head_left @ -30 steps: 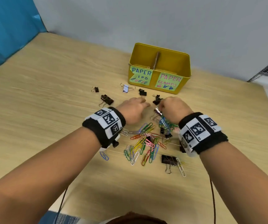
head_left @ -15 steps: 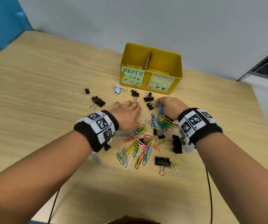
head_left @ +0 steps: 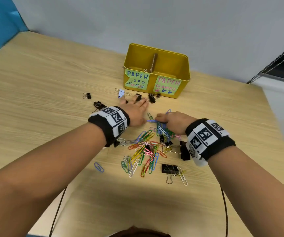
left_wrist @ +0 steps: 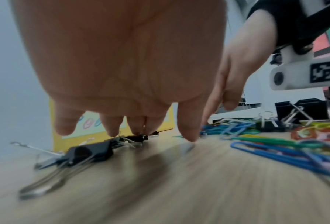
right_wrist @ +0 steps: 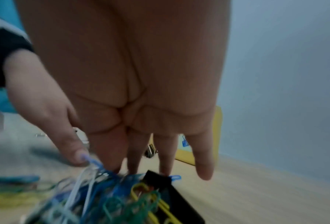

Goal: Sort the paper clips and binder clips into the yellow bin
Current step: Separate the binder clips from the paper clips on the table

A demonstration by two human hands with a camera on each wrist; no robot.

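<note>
The bin stood far of both hands, long axis left to right, its paper-clip side on the left. The left hand was nearer it, flat and spread, holding nothing, fingertips among the binder clips just before the bin. The right hand pointed left, fingertips down on a blue clip lying left-right; whether it was pinched could not be told. The paper clips lay heaped on the bench, near of both hands.

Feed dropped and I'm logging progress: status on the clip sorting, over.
Left hand open, fingers over small black binder clips by yellow bin. Right hand open, fingertips on paper clip pile. Larger binder clips tangled at pile's edge.
</note>
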